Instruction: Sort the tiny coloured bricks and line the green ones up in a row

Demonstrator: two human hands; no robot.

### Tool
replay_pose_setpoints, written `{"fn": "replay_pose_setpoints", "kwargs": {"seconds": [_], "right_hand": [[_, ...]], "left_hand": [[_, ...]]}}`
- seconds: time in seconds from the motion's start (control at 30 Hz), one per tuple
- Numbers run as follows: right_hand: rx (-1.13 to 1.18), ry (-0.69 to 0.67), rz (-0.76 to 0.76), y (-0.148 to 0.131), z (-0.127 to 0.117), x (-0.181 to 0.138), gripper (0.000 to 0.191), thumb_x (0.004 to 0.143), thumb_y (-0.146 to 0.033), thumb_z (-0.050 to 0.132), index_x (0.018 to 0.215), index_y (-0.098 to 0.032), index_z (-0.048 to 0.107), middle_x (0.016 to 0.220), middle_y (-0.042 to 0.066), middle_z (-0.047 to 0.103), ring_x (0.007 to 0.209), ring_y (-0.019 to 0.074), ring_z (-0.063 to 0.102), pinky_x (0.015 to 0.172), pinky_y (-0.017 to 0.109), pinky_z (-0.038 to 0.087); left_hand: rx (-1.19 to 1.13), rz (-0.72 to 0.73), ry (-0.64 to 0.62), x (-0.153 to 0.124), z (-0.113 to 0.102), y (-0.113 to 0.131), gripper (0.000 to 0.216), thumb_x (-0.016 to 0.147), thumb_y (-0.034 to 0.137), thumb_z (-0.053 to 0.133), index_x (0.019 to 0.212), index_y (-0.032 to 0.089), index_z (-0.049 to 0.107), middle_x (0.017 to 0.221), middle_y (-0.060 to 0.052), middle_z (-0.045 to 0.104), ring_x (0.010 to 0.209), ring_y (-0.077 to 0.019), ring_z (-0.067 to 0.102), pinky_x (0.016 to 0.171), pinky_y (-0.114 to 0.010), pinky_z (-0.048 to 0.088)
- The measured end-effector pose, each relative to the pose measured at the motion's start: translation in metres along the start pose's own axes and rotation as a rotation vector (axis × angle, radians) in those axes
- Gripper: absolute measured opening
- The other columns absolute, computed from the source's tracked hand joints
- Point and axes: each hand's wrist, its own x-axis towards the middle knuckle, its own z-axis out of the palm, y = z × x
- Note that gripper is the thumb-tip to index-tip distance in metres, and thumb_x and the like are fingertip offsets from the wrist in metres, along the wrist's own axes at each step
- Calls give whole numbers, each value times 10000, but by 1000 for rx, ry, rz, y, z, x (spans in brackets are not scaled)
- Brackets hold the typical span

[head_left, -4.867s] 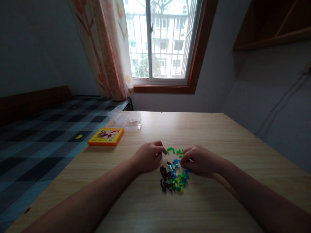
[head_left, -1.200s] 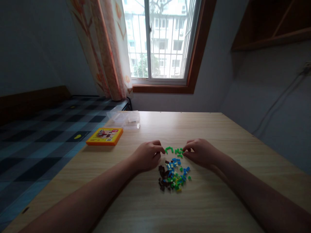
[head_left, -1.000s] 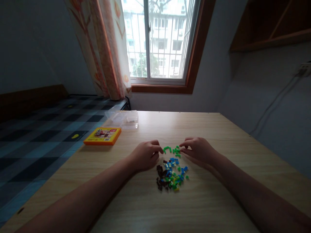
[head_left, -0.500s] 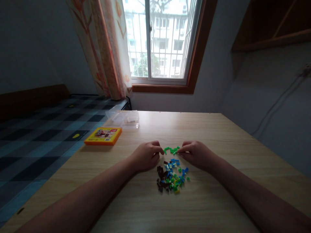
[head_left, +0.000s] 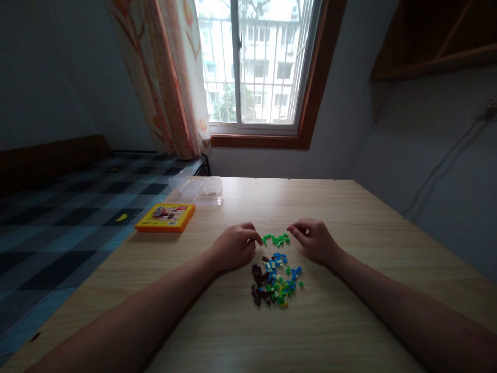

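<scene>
Wooden counter (head_left: pixel 349 207) below the window (head_left: pixel 256 67) — both my hands curled, fingertips drawn together. My left hand (head_left: pixel 233 248) touches the left end of the green bricks (head_left: pixel 275 239); my right hand (head_left: pixel 314 239) sits just beside their right end. I cannot tell whether either pinches a brick. The mixed pile (head_left: pixel 275 284) lies nearer me — the orange box (head_left: pixel 165 216) is well apart, to the left.

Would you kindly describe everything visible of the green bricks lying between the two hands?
The green bricks are a handful of tiny bright-green pieces, plastic by their look, lying in a short loose row on the pale wooden table, just beyond the larger mixed pile. The left hand has its fingertips at one end, the right hand at the other; whether they touch is too small to tell.
</scene>
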Motion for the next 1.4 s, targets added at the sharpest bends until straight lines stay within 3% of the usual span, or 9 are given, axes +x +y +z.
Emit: {"fn": "replay_pose_setpoints", "kwargs": {"seconds": [0.27,0.6,1.03,1.4], "right_hand": [[71,-91,-48,-9,-7,-6,184,885,-291,618,909,-168,753,676,32,625,568,124,514,545,249,405],[44,-453,-238,-46,-22,-23,113,823,-183,651,851,-230,750,825,28,660,697,131,591,661,250,441],[-44,-494,-226,-50,-21,-25,102,799,-211,665,829,-251,753,847,14,683,716,135,613,661,246,434],[-99,-516,-129,-56,-17,-24,113,816,-208,657,819,-262,756,805,-2,682,700,125,595,656,239,407]], "left_hand": [[-23,-4,9,1,-1,0,317,764,59,494,862,200,760,884,-27,661,700,-113,593,703,-236,481],[-39,-5,19,0,0,0,314,764,53,493,859,193,758,871,-28,661,704,-115,592,697,-235,477],[-39,-13,18,1,-1,3,313,760,50,493,845,192,758,874,-30,660,709,-118,598,701,-242,482],[-41,-15,14,-1,1,1,305,762,57,502,850,193,761,895,-34,662,733,-123,608,714,-241,485]]}}
